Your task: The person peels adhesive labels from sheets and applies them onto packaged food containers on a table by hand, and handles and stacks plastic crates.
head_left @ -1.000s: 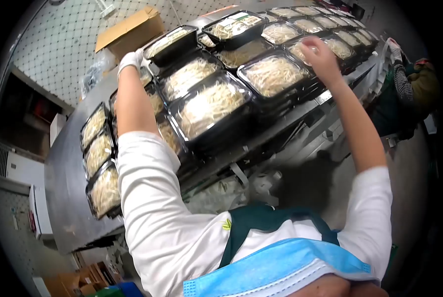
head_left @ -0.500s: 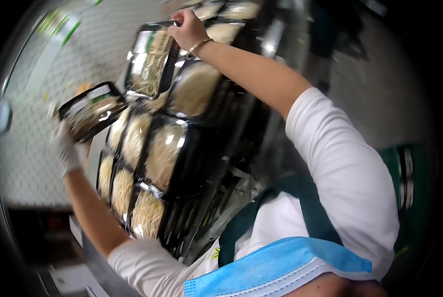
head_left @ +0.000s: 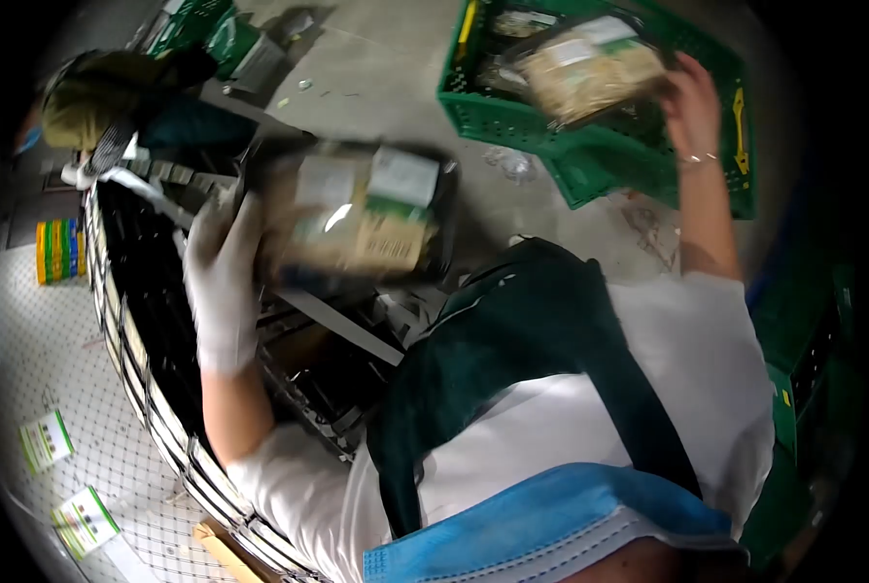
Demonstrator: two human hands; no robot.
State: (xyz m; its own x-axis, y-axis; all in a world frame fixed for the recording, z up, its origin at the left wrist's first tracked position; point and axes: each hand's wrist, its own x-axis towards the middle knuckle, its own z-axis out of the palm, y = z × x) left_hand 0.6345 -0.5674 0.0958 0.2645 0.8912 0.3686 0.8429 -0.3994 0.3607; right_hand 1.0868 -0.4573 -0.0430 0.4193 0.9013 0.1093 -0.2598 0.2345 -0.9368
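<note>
Across the grey floor on my head-camera feed, I see a green crate, and left of it the nearer pack held in the air, its long axis running roughly across the view and its labelled face toward me. I have the farther pack over the crate, long axis rising slightly to the right; whether it touches the rim I cannot tell. The gloved left hand has its fingers closed around the nearer pack's left end; the bare right hand grips the farther pack's right end. Both are dark trays under shiny film, pale contents blurred, with labels and, on the nearer, a barcode.
</note>
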